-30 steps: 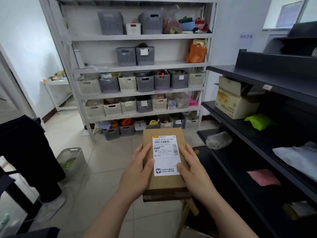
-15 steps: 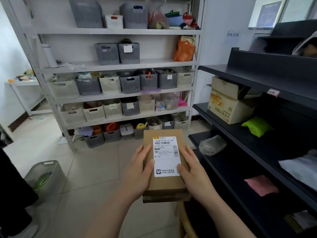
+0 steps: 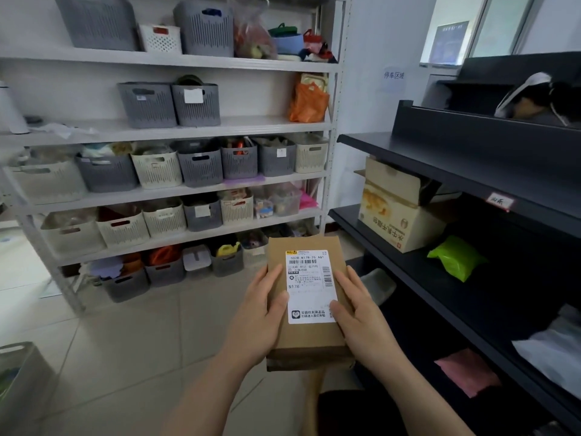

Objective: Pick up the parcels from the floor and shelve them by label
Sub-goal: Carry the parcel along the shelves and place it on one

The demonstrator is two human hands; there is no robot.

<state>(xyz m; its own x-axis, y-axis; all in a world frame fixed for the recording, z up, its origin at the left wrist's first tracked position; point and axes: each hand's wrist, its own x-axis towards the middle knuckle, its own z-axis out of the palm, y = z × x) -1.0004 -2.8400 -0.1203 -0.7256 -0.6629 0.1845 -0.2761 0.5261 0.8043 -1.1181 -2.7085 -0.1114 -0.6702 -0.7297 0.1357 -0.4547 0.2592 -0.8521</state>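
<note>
I hold a flat brown cardboard parcel (image 3: 306, 338) in front of me with both hands, its white shipping label (image 3: 309, 286) facing up. My left hand (image 3: 256, 322) grips its left edge with the thumb on the label's side. My right hand (image 3: 361, 316) grips the right edge, thumb on the label's lower corner. The black shelving unit (image 3: 440, 278) stands directly to the right of the parcel. On it lie a green packet (image 3: 456, 258), a pink packet (image 3: 465, 371), a white bag (image 3: 553, 350) and a printed carton (image 3: 399, 209).
A white rack (image 3: 176, 190) full of grey and cream baskets fills the wall ahead. A grey basket (image 3: 19, 376) stands on the tiled floor at lower left. A small tag (image 3: 500, 202) is stuck on the black shelf's edge. A clear bag (image 3: 379, 284) lies on the lower black shelf.
The view has swung right and moved closer to the black shelves. The dark-clothed person at left has left the view. Both hands keep the same hold on the parcel.
</note>
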